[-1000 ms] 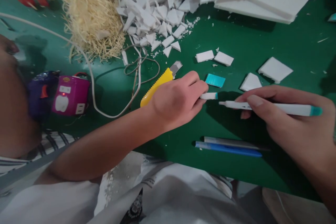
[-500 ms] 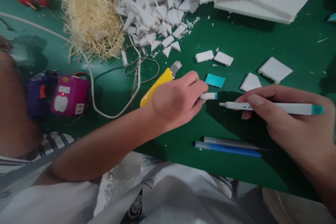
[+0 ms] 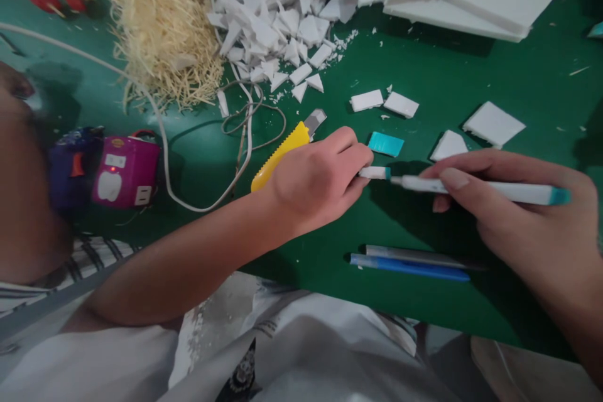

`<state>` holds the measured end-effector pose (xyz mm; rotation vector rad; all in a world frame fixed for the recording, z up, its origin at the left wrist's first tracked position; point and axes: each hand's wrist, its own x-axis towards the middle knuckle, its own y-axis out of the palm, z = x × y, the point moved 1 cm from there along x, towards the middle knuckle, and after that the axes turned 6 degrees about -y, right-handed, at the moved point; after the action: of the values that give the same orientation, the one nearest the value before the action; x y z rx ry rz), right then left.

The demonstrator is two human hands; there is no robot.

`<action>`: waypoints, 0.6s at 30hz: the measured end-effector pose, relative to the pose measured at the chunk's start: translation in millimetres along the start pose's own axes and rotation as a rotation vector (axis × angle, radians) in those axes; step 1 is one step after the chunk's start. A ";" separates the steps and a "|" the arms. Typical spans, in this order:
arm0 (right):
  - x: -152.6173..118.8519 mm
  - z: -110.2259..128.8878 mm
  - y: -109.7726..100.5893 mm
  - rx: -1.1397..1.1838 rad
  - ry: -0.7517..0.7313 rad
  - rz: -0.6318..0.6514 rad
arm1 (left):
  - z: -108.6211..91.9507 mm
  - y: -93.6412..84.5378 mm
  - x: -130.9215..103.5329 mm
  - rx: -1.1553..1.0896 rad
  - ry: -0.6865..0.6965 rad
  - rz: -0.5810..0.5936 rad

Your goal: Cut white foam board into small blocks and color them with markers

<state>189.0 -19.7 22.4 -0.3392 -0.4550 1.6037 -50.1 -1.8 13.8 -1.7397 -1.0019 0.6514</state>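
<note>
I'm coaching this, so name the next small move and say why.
Probably stroke the marker across the teal end of the white piece: the right hand holds the marker with its bare tip close to that end, contact unclear, while the left hand grips the piece.

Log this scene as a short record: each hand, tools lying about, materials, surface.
Left hand: pinches a small white piece, teal at its exposed end
Right hand: holds a white marker, tip at or very near that teal end; contact unclear
Tools lying about: yellow cutter beside the left hand, blade out
Materials: teal block; white scraps heaped beside a straw-like pile
Surface: green tabletop
</note>
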 end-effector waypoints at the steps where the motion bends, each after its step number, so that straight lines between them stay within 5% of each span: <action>1: -0.2 -1.0 -0.1 0.020 -0.023 0.004 | 0.2 -0.2 0.1 -0.003 0.000 0.000; 18: -1.3 -1.8 -1.1 0.005 -0.045 0.014 | 0.6 -0.5 0.3 -0.003 0.007 -0.015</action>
<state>191.0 -20.8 21.3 -0.3036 -0.4840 1.6288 -50.6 -1.2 14.1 -1.7348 -1.0107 0.6336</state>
